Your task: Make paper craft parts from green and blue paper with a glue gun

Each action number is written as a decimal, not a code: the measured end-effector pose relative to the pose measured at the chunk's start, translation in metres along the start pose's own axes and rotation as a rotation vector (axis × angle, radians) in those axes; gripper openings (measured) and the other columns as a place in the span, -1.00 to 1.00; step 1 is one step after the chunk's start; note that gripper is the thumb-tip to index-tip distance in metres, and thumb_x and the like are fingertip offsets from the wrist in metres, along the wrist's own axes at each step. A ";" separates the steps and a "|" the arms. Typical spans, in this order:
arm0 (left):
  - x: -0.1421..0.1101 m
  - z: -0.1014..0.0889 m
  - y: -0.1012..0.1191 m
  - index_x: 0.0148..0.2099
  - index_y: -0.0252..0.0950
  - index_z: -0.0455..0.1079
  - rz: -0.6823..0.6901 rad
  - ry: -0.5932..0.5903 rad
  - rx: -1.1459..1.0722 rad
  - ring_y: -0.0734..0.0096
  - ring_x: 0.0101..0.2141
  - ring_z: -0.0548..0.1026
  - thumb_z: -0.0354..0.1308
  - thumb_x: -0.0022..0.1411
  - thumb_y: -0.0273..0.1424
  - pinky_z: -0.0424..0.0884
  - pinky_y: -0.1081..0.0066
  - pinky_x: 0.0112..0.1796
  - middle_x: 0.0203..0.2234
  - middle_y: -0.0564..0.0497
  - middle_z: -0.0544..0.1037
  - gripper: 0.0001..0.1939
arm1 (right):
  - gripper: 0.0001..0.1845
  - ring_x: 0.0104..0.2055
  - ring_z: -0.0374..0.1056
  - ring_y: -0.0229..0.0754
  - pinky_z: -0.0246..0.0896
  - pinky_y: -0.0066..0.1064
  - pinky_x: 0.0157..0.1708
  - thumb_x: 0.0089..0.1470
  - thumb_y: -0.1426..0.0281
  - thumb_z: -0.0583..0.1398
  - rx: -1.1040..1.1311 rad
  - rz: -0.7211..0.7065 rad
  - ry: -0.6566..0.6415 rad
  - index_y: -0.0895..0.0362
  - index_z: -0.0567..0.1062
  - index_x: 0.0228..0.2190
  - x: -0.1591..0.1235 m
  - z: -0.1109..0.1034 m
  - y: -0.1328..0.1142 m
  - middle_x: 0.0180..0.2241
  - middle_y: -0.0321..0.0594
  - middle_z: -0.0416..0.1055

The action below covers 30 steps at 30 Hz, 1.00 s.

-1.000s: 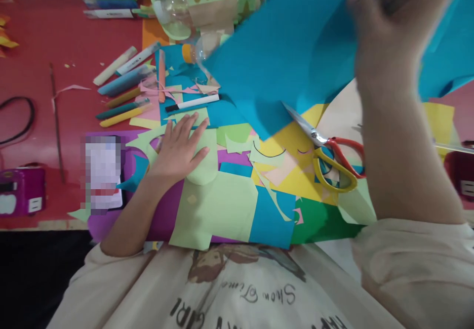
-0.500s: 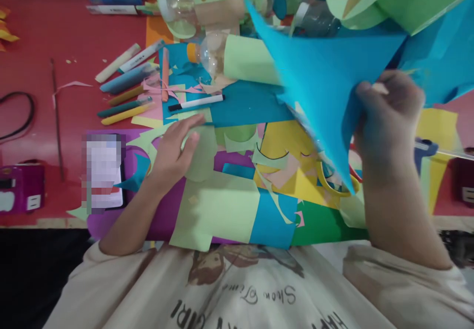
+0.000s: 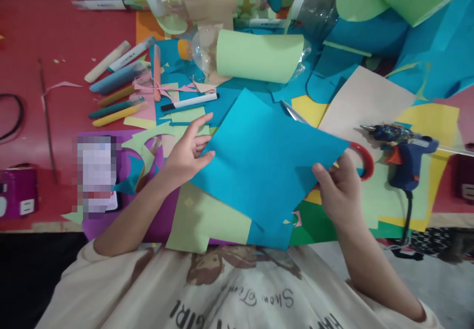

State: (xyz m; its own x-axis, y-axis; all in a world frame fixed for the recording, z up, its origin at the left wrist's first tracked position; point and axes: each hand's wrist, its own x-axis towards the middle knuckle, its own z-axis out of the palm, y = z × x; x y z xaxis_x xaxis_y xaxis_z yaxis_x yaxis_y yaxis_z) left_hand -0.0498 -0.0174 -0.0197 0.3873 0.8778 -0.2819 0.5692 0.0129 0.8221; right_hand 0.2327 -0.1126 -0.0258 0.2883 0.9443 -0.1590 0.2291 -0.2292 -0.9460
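Observation:
A sheet of blue paper lies tilted in front of me, over other coloured papers. Its right corner is pinched between the thumb and fingers of my right hand. My left hand is at the sheet's left edge, fingers spread and not closed on it; whether the fingertips touch it I cannot tell. Partly under the sheet are scissors with a red handle, their blade tip showing above its upper edge. Beneath its lower side is a pale green paper.
A blue glue gun rests at the right, its cable running off the front edge. Behind the sheet lies a plastic bottle wrapped in green paper. Several markers and a phone are at the left. More bottles and paper fill the back.
My right hand has brought the blue sheet down and left, from raised and folded over to nearly flat. The glue gun and scissors handle now show. My left hand has come to the sheet's edge.

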 end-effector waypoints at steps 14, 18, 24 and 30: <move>0.028 -0.010 0.033 0.19 -0.14 0.31 0.076 -0.230 0.489 0.21 0.02 0.49 -0.04 0.26 -0.43 0.40 0.27 0.01 0.08 0.02 0.49 -0.54 | -0.88 -0.31 0.49 -0.15 0.43 -0.33 -0.37 0.10 0.48 0.21 -0.500 -0.549 0.004 0.09 0.50 -0.28 0.010 -0.009 -0.005 -0.32 -0.15 0.56; 0.028 0.003 0.031 0.14 -0.18 0.34 0.131 -0.258 0.430 0.23 0.05 0.46 -0.05 0.27 -0.41 0.37 0.30 0.04 0.07 0.01 0.50 -0.60 | -0.70 0.08 0.39 -0.02 0.39 -0.15 -0.01 0.22 0.44 0.10 -0.731 -0.910 -0.421 0.20 0.46 -0.02 0.015 0.021 -0.017 -0.02 -0.04 0.52; 0.030 0.009 0.024 0.05 -0.28 0.38 0.228 -0.294 0.459 0.24 0.02 0.45 -0.04 0.27 -0.47 0.37 0.33 0.01 0.02 -0.07 0.48 -0.66 | -0.50 0.16 0.30 0.03 0.38 -0.17 -0.09 0.31 0.23 -0.05 -0.967 -0.898 -0.579 0.27 0.39 0.09 0.017 0.054 -0.011 0.19 -0.02 0.30; 0.030 0.010 0.024 0.10 -0.30 0.34 0.205 -0.292 0.504 0.17 0.08 0.39 0.00 0.29 -0.42 0.33 0.28 0.05 0.07 -0.11 0.43 -0.66 | -0.45 0.07 0.30 0.07 0.31 -0.16 -0.12 0.29 0.17 -0.06 -1.043 -0.790 -0.460 0.28 0.40 0.07 0.017 0.056 -0.006 0.22 0.01 0.25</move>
State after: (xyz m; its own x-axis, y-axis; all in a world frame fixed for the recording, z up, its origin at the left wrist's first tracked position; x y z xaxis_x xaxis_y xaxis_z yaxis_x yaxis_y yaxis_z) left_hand -0.0174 0.0047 -0.0128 0.6673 0.6699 -0.3255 0.7072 -0.4328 0.5591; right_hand 0.1844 -0.0823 -0.0385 -0.5247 0.8502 0.0434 0.8263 0.5209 -0.2141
